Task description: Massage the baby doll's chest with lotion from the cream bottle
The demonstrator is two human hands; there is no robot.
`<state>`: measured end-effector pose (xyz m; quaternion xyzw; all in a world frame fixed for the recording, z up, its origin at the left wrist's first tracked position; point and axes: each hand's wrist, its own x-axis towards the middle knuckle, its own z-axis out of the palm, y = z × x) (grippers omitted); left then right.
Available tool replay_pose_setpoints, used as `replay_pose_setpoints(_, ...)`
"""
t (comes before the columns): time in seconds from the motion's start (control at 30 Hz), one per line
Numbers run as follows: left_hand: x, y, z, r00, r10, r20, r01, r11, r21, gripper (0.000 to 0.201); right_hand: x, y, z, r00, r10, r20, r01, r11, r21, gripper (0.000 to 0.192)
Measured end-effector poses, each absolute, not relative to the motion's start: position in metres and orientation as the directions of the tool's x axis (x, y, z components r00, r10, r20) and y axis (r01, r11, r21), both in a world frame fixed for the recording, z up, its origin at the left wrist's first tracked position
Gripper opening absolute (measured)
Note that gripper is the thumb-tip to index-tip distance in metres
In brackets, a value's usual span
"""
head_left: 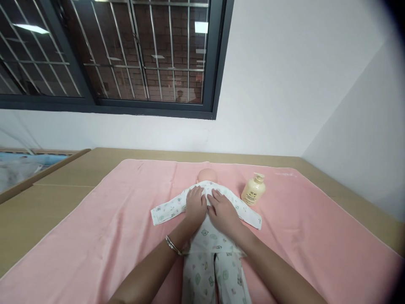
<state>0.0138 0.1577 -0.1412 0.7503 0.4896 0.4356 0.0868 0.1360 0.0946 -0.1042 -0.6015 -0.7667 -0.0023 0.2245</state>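
Note:
A baby doll (207,175) lies on a pink sheet, dressed in a white top (209,236) and trousers (199,274) with small printed figures. Its sleeves spread out to both sides, and only the rounded head shows past the collar. My left hand (196,204) rests flat on the upper body of the top, fingers stretched toward the head. Beside it, my right hand (223,211) lies flat on the other half, fingers extended. Neither hand grips anything. A bracelet (172,245) circles my left wrist.
A pale yellow pump bottle (253,190) stands right of the doll's head. The pink sheet (126,219) covers most of the wooden table (63,194). Behind are a white wall (262,84) and a barred window (145,55). Plastic-wrapped things (22,169) lie at the far left.

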Motion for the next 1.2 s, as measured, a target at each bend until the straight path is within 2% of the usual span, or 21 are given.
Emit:
replay_pose_setpoints(0.17, 0.029, 0.132, -0.129, 0.242, 0.832, 0.498, 0.608, -0.531, 0.590, 0.038, 0.155, 0.093, -0.075, -0.137, 0.922, 0.363, 0.902, 0.267, -0.338, 0.045)
replay_pose_setpoints(0.27, 0.043, 0.116, -0.115, 0.274, 0.863, 0.425, 0.499, -0.505, 0.704, 0.043, 0.170, 0.096, -0.062, -0.072, 0.923, 0.379, 0.895, 0.227, -0.383, 0.044)
replay_pose_setpoints(0.37, 0.060, 0.114, -0.092, 0.328, 0.896, 0.301, 0.231, -0.385, 0.894, 0.041, 0.192, 0.103, -0.054, 0.031, 0.911, 0.412, 0.905, 0.148, -0.398, 0.047)
replay_pose_setpoints(0.43, 0.076, 0.123, -0.076, 0.417, 0.898, 0.143, -0.027, -0.145, 0.989, 0.034, 0.210, 0.109, -0.051, 0.119, 0.891, 0.439, 0.921, 0.066, -0.384, 0.051)
replay_pose_setpoints(0.5, 0.095, 0.140, -0.064, 0.506, 0.861, -0.048, -0.261, 0.206, 0.943, 0.032, 0.228, 0.115, -0.051, 0.203, 0.865, 0.458, 0.934, -0.031, -0.356, 0.056)
replay_pose_setpoints(0.57, 0.114, 0.161, -0.056, 0.547, 0.825, -0.137, -0.338, 0.368, 0.866, 0.043, 0.243, 0.122, -0.053, 0.254, 0.848, 0.465, 0.940, -0.105, -0.323, 0.058)
replay_pose_setpoints(0.6, 0.124, 0.171, -0.053, 0.563, 0.802, -0.198, -0.407, 0.478, 0.778, 0.048, 0.249, 0.125, -0.054, 0.265, 0.845, 0.464, 0.943, -0.127, -0.307, 0.058)
replay_pose_setpoints(0.67, 0.141, 0.188, -0.048, 0.595, 0.766, -0.243, -0.502, 0.590, 0.633, 0.054, 0.257, 0.130, -0.057, 0.268, 0.850, 0.454, 0.947, -0.147, -0.284, 0.057)
replay_pose_setpoints(0.73, 0.154, 0.199, -0.045, 0.615, 0.750, -0.245, -0.542, 0.627, 0.559, 0.058, 0.260, 0.132, -0.060, 0.263, 0.853, 0.451, 0.951, -0.151, -0.269, 0.055)
replay_pose_setpoints(0.9, 0.174, 0.199, -0.044, 0.632, 0.737, -0.241, -0.546, 0.644, 0.537, 0.064, 0.255, 0.131, -0.063, 0.258, 0.831, 0.493, 0.960, -0.161, -0.231, 0.049)
replay_pose_setpoints(1.0, 0.170, 0.182, -0.048, 0.631, 0.734, -0.251, -0.536, 0.647, 0.542, 0.057, 0.254, 0.131, -0.063, 0.272, 0.822, 0.501, 0.957, -0.178, -0.227, 0.049)
replay_pose_setpoints(1.1, 0.152, 0.151, -0.053, 0.699, 0.689, -0.191, -0.491, 0.657, 0.572, 0.046, 0.247, 0.129, -0.060, 0.313, 0.834, 0.454, 0.940, -0.202, -0.276, 0.051)
replay_pose_setpoints(1.2, 0.123, 0.119, -0.052, 0.763, 0.634, -0.128, -0.445, 0.658, 0.608, 0.042, 0.223, 0.119, -0.057, 0.259, 0.857, 0.446, 0.947, -0.134, -0.292, 0.049)
